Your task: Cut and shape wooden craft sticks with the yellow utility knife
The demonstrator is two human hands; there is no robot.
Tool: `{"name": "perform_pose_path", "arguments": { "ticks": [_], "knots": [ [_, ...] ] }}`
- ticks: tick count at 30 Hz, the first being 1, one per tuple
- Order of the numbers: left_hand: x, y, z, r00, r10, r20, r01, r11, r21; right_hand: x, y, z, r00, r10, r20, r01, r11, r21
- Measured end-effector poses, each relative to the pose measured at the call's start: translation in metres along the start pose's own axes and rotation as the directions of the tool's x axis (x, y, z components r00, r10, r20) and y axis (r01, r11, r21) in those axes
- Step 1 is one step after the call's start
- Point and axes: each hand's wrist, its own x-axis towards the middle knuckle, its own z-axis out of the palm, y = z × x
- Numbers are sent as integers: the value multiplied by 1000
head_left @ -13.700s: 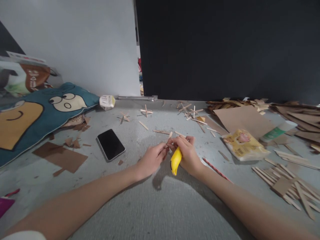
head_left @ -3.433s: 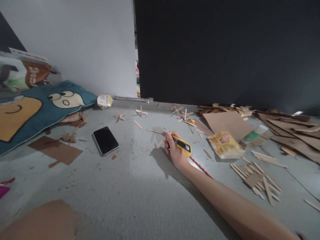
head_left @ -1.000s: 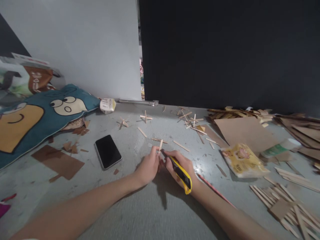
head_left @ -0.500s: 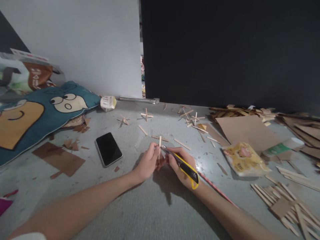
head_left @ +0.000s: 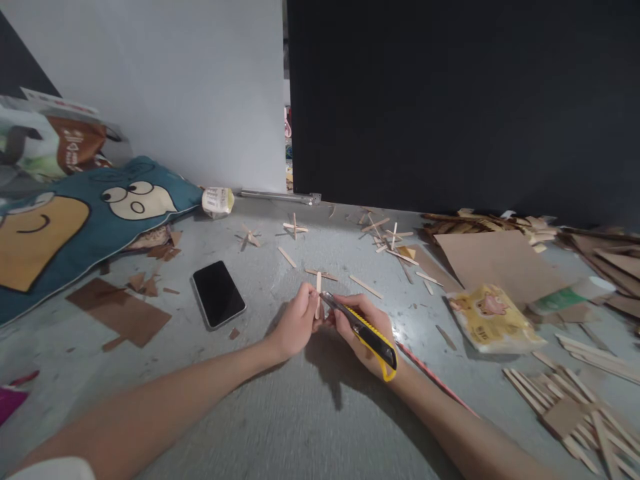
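Observation:
My left hand (head_left: pixel 296 323) pinches a short wooden craft stick (head_left: pixel 319 285), which stands roughly upright between the fingers. Wrapped in my right hand (head_left: pixel 367 327) is a yellow and black utility knife (head_left: pixel 373 339); its metal front end meets the stick near its middle. The fingertips of both hands are close together, and how deep the blade sits cannot be made out. Just beyond them lie a loose craft stick (head_left: pixel 321 274) and another stick (head_left: pixel 366 287). A red striped pencil (head_left: pixel 435 377) lies beside my right forearm.
A phone (head_left: pixel 219 294) and cut cardboard (head_left: pixel 120 312) lie left, before a blue cushion (head_left: pixel 145 200). Small crossed-stick pieces (head_left: pixel 295 228) stand at the back. On the right are a tissue pack (head_left: pixel 493 319), a glue stick (head_left: pixel 573 295) and a stick bundle (head_left: pixel 565 413).
Earlier my right hand held the knife alone over the table; my left hand is now back with a stick. Over the last second, the knife's front end has come against the stick.

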Motion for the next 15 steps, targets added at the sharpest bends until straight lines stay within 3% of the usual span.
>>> {"name": "perform_pose_path", "arguments": {
  "ticks": [10, 15],
  "knots": [
    [2, -3, 0, 1000, -19, 24, 20, 998, -66, 1, -1, 7, 998, 58, 3, -57, 966, 252],
    [2, -4, 1, 999, -45, 26, 47, 995, -85, 3, -1, 9, 997, 74, -17, -67, 961, 268]
  ]
}}
